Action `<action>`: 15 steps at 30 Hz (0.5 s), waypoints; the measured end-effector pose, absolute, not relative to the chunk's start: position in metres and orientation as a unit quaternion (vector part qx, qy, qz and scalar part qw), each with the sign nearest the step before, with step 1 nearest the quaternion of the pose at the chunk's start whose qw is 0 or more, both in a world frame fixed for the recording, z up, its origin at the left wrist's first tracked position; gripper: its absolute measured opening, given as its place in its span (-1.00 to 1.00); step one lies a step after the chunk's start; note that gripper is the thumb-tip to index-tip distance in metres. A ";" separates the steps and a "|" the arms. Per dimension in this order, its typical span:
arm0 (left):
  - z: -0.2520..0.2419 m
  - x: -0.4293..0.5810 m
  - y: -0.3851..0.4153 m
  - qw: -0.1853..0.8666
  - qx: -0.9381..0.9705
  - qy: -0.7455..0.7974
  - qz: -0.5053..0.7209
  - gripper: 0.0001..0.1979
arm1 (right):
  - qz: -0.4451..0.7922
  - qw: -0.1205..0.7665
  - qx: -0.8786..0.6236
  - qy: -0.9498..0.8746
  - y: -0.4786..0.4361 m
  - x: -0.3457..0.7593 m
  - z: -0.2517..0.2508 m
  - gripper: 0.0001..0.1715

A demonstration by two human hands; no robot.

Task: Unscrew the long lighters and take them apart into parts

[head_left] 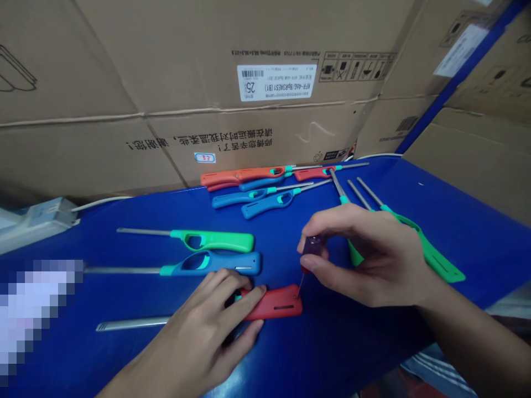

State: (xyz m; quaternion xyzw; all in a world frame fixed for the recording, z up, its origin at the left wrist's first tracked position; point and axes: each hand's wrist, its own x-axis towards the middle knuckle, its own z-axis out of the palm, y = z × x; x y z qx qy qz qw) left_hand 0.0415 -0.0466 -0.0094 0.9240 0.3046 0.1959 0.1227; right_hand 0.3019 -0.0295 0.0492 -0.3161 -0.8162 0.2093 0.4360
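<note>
A red long-necked lighter point(276, 304) lies flat on the blue table, its metal tube pointing left. My left hand point(215, 320) grips it around the trigger end of its handle, fingers over the top and thumb along the near side. In my right hand point(365, 257) is a small screwdriver point(312, 246) with a dark purple handle, pinched between thumb and fingers. Its thin shaft slants down to the small hole near the end of the red handle. Just beyond my left hand rest a blue lighter point(219, 263) and a green lighter point(224, 241), side by side.
Several orange, red and blue lighters point(224, 178) are piled at the back against a cardboard box point(166, 66). More green lighters point(442, 260) lie right, partly behind my right hand. A grey-white power strip point(45, 221) with a cable sits at left on the blue table point(352, 342).
</note>
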 end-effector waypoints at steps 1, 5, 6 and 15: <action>-0.009 0.042 -0.046 0.122 0.924 0.305 0.195 -0.68 | 0.207 0.437 -0.315 -0.817 -0.030 0.302 0.049 -0.64; -0.008 0.043 -0.045 0.123 0.924 0.305 0.194 -0.68 | 0.202 0.442 -0.322 -0.813 -0.030 0.302 0.048 -0.67; -0.008 0.043 -0.045 0.124 0.925 0.304 0.193 -0.68 | 0.201 0.443 -0.321 -0.812 -0.029 0.302 0.048 -0.67; -0.010 0.041 -0.047 0.128 0.926 0.299 0.191 -0.67 | 0.180 0.444 -0.330 -0.813 -0.028 0.301 0.046 -0.69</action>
